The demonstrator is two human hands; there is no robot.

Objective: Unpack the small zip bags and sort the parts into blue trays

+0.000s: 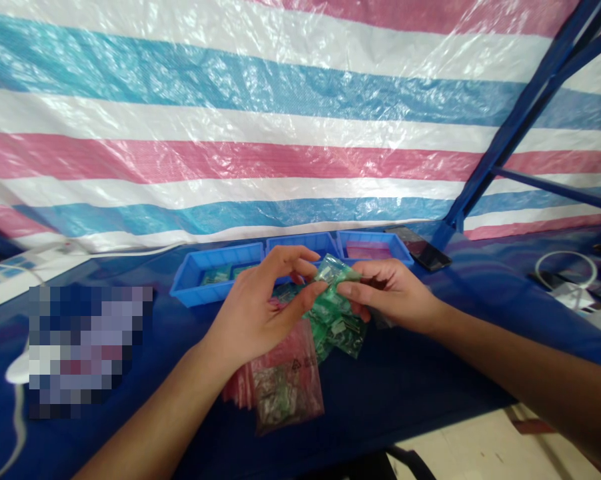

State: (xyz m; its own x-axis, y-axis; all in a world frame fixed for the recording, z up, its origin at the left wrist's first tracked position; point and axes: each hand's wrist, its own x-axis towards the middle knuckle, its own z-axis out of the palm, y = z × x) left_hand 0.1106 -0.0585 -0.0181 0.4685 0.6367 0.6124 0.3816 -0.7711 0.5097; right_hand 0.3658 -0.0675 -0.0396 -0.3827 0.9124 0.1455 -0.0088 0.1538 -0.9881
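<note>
In front of me, my right hand pinches a small clear plastic bag with a greenish part inside, between thumb and fingers. My left hand has its thumb tip on the same bag's left edge, with the index finger raised and the other fingers curled behind. Below the hands lies a pile of small green-looking bagged parts. A larger pink plastic bag, printed with a dark mark and holding similar parts, lies beneath my left wrist, over other pink bags.
Blue bins stand in a row behind the hands; the left one holds green pieces, the right bin something pink. A black phone lies to their right. White cable runs at left; a blue metal frame rises at right.
</note>
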